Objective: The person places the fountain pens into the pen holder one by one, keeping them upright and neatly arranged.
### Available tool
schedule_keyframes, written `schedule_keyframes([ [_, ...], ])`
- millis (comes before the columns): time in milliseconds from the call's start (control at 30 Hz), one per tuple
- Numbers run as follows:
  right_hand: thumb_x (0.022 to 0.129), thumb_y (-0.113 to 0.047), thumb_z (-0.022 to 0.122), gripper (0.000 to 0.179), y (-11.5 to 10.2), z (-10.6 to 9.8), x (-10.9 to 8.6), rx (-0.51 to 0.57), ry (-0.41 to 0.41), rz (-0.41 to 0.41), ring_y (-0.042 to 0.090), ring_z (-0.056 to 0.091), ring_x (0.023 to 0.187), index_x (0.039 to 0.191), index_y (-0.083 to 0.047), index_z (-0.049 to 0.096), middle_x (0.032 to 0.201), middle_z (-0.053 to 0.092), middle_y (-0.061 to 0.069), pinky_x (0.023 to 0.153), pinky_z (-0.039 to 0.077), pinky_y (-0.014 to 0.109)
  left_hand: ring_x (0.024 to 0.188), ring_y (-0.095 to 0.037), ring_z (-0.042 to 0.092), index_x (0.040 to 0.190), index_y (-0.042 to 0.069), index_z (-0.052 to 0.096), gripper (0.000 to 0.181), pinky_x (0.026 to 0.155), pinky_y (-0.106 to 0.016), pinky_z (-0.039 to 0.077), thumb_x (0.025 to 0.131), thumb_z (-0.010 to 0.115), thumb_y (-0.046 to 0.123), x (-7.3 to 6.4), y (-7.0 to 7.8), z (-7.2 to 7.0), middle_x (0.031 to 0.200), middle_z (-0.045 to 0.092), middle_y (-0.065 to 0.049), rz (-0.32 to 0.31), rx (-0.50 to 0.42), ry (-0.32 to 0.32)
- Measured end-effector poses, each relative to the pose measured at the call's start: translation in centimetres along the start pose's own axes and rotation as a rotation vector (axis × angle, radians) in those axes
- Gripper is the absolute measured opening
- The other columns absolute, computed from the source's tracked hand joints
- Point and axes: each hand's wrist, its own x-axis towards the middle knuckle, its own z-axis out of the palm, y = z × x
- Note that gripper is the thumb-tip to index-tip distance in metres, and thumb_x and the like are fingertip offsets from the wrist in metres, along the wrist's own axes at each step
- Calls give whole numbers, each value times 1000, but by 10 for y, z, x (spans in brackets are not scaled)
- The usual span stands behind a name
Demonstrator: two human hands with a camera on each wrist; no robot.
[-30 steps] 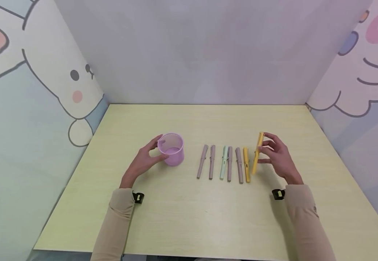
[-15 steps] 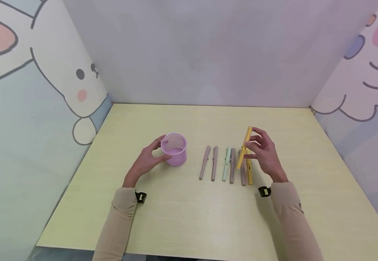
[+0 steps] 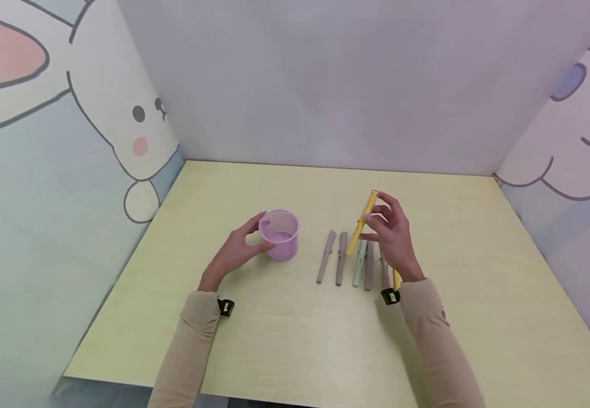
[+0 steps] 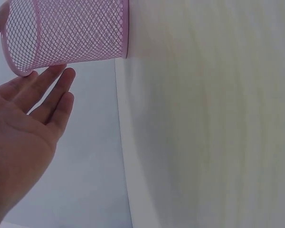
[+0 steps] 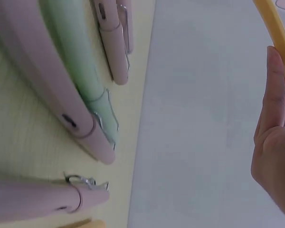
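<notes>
Nearest are two beige sleeves [image 3: 189,340], one on either side of the cup [image 3: 287,248], over a pale table [image 3: 279,351]. Right of the cup lies a row of pens: four mauve pens [image 3: 326,258], a green pen [image 3: 358,266] among them, and a lying yellow pen [image 3: 396,277], farthest from the cup and mostly hidden by the right arm.

The left hand [image 3: 235,252] is at the cup's left side — thumb by the near rim, fingers about the mesh wall — in a wide, light hold. The right hand [image 3: 394,233] pinches the held pen [image 3: 359,229], also yellow, between thumb and fingers, right of the cup and above the row. The pen is tilted, lower end toward the cup. The cup appears upright; no pen shows inside.

Beyond the cup is a plain back wall [image 3: 325,85].

Assessment: the step in hand looks like transfer of the held pen to the cup — not yet complete. The next move calls for raising its lower end clear of the rim, centring it, then releasing.
</notes>
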Motion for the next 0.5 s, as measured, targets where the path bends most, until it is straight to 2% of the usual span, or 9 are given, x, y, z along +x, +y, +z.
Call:
schedule_keyframes([
  [500,100,10,58,55,17,52,21,19,-32,-48,15,66,92,149,-9,46,110,56,7,68,62,38,139,-37,47,163,17,35,85,111,-66,34,92,79,39,-1,2,0,148,56,-16,-6,11,-2],
])
